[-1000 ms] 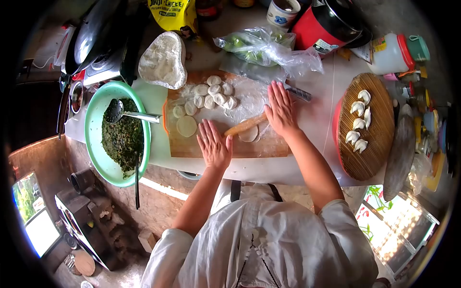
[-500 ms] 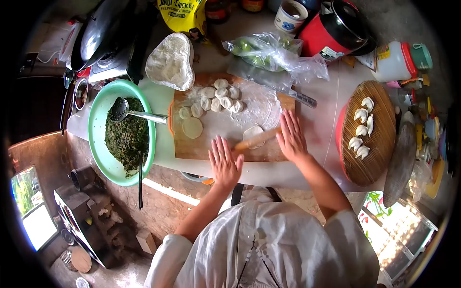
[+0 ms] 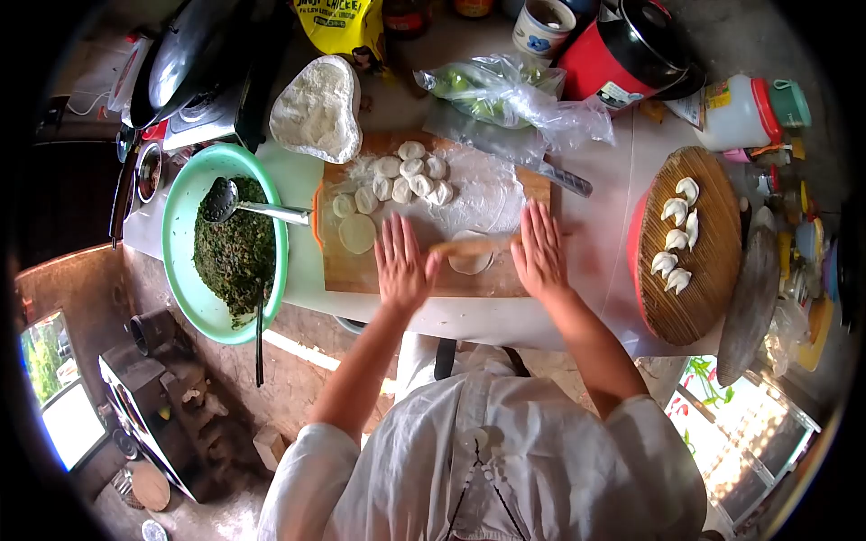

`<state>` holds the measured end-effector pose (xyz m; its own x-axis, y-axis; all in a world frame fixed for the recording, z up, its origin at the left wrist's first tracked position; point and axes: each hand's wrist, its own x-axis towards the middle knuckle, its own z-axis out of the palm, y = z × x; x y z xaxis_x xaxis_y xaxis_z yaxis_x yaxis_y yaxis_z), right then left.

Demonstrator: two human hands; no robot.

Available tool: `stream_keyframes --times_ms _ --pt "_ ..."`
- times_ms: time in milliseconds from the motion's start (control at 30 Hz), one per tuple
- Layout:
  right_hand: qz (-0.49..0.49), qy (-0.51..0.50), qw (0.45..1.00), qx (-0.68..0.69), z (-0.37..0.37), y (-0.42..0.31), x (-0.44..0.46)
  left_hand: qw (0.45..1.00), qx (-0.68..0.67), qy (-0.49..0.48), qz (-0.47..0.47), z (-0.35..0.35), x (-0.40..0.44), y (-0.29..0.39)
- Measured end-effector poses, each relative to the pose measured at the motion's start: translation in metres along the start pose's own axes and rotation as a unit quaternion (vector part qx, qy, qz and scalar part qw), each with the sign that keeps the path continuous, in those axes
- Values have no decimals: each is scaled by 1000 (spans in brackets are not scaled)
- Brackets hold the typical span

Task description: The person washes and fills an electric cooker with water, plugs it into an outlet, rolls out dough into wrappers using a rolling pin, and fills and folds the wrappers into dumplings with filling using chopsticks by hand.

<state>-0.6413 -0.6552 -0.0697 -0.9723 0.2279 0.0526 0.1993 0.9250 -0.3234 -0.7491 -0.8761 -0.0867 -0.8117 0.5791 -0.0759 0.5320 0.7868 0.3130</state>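
Note:
My left hand (image 3: 406,264) presses flat on the left end of a wooden rolling pin (image 3: 476,245), fingers stretched out. On its other end lies my right hand (image 3: 541,251), also flat and open. Under the pin is a round dough wrapper (image 3: 470,262), partly covered by it. A finished-looking flat wrapper (image 3: 357,233) rests left of my left hand on the floured wooden board (image 3: 347,275). Several small dough pieces (image 3: 420,185) sit in a group toward the back of the board.
A green basin (image 3: 171,261) of chopped green filling holds a slotted ladle (image 3: 271,212) and chopsticks (image 3: 260,338). Behind stand a flour bowl (image 3: 316,108), a plastic bag (image 3: 541,104) and a knife (image 3: 568,178). Right, several dumplings (image 3: 676,239) lie on a round slatted tray (image 3: 699,307).
My left hand has moved forward and slightly left, and my right hand a little forward. The rolling pin has shifted away from me and lies more level across the wrapper.

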Motion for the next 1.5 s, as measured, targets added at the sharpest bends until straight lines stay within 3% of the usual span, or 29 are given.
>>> stream_keyframes --times_ms 100,167,233,300,367,433,567,633,767,867,967,1067,1167,1300,1433,1500 --pt "2 4 1000 3 7 11 1 1000 1 -1 -2 -9 24 4" --pt "0 -6 1000 27 5 3 -38 998 6 -66 22 -6 -9 3" --pt "27 -84 996 21 0 -9 -68 995 7 -83 57 0 -41 -6" --pt "25 -84 996 13 -1 -7 -50 995 13 -70 69 -2 -23 -11" --pt "-5 -5 1000 0 -1 5 -10 998 3 -36 42 -5 18 -8" --pt "14 1 1000 -6 5 13 -11 999 12 -6 30 -10 37 -2" --pt "19 -75 996 37 -5 -9 -71 993 -8 -68 93 -15 -23 -8" --pt "-8 -47 999 5 -9 -16 -76 986 42 -131 89 -17 -32 -18" --pt "-9 -55 998 6 7 2 -54 999 18 25 35 -22 10 -7" --pt "34 80 992 96 1 -2 -52 984 -82 97 125 -31 19 14" --pt "126 99 973 168 -1 2 -66 959 -92 31 266 -12 22 29" --pt "131 78 975 162 -6 3 -80 954 -115 26 277 -3 22 33" --pt "141 55 976 154 -10 -2 -91 975 -78 5 207 -14 2 24" --pt "41 42 994 92 -10 -10 -93 990 -46 61 115 -28 -38 6" --pt "-37 22 998 40 6 -17 -59 990 14 -34 136 -17 -32 -3" --pt "-66 88 994 20 11 -12 -26 993 3 -32 116 -3 -9 -7"
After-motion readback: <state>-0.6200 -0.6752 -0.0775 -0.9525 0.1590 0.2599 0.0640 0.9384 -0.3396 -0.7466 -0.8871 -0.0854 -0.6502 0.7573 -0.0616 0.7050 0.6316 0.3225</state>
